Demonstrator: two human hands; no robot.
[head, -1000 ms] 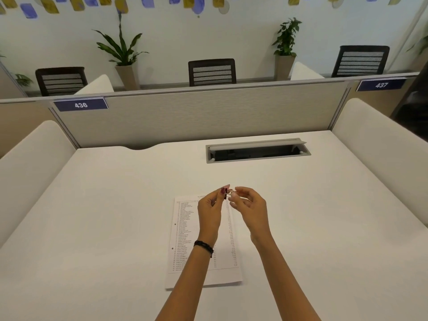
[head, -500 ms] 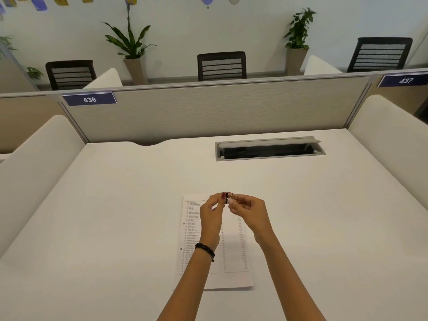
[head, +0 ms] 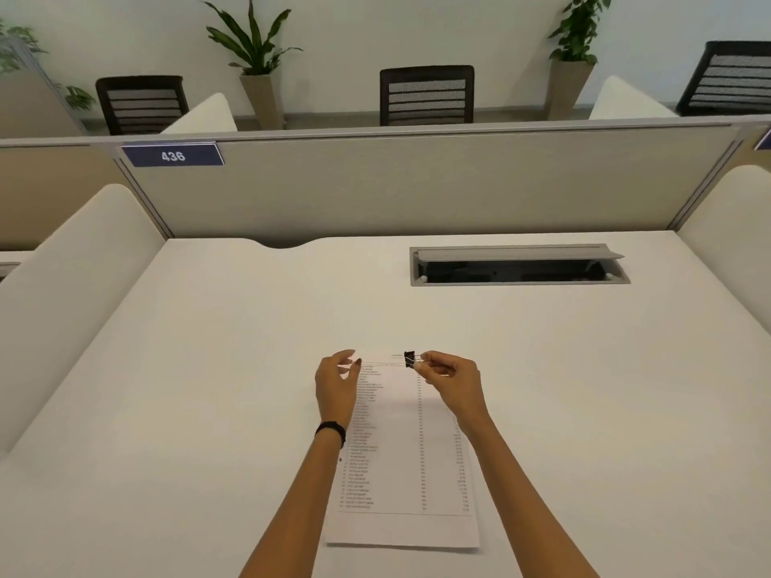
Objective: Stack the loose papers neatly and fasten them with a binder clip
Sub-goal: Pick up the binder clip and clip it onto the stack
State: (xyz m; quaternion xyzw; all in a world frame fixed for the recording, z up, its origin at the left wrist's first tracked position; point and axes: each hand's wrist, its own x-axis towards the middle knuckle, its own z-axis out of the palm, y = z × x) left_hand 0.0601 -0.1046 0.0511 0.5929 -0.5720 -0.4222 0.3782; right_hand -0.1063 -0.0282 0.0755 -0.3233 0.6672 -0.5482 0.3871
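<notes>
A stack of printed papers point(head: 400, 460) lies flat on the white desk point(head: 208, 390), its long side running away from me. A small black binder clip point(head: 409, 359) hangs just above the papers' far edge, pinched by its wire handles in my right hand point(head: 452, 381). My left hand point(head: 336, 383) hovers over the papers' far left corner with fingers apart and nothing in them. A black band circles my left wrist. Whether the clip touches the paper is unclear.
A grey cable hatch point(head: 517, 264) stands open in the desk at the back right. A beige partition point(head: 417, 185) with a "436" label point(head: 173, 155) closes the far side. White curved side panels point(head: 71, 285) flank the desk.
My hands were together on the clip above the papers; now they have separated. The left hand has let go and moved left, while the right keeps the clip. The view has tilted down.
</notes>
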